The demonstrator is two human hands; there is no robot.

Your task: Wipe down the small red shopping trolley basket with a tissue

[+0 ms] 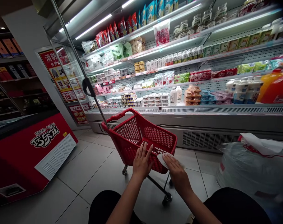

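Directly under the right fingers (171, 161) lies white cloth (160, 159).

The shopping cart's basket (122, 147) is red, its walls patterned with rows of small openings; the cloth (160, 159) is white. Red covers the freezer (13, 158) too — black along its top, with a white slatted vent (56, 158). The poster (58, 73) mixes red, yellow and white. Pale grey floor tiles (95, 158) show dark joint lines; the trousers (104, 207) are black.
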